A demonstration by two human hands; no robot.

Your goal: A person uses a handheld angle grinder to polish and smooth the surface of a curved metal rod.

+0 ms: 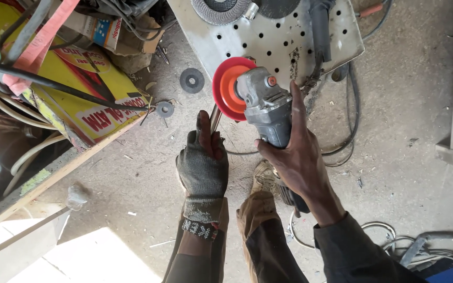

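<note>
The bare right hand (299, 157) is wrapped around the body of the grey metal angle grinder (268, 107) at the centre of the frame, thumb along the left side and index finger extended up the right side of the gear head. The grinder's red and orange round disc (228, 88) sits just above and left of this grip, facing left. The grinder housing is scuffed grey metal with a small orange button on top.

The left hand (203, 162), in a worn grey knit glove with red fingers, is closed on a thin bright metal rod (215, 118). The rod rises out of the glove towards the lower edge of the disc; whether the two touch cannot be determined.

Above the grinder, at the top centre of the frame, lies a pale perforated metal plate (268, 44) carrying a grey flap disc (220, 9). A dark loose grinding disc (192, 80) lies on the dusty concrete floor (405, 131) left of the plate.

In the upper left of the frame stands a yellow rectangular sign board (87, 99) with red lettering panels, crossed by black cables (53, 84). A small printed cardboard box (106, 31) lies above it.
</note>
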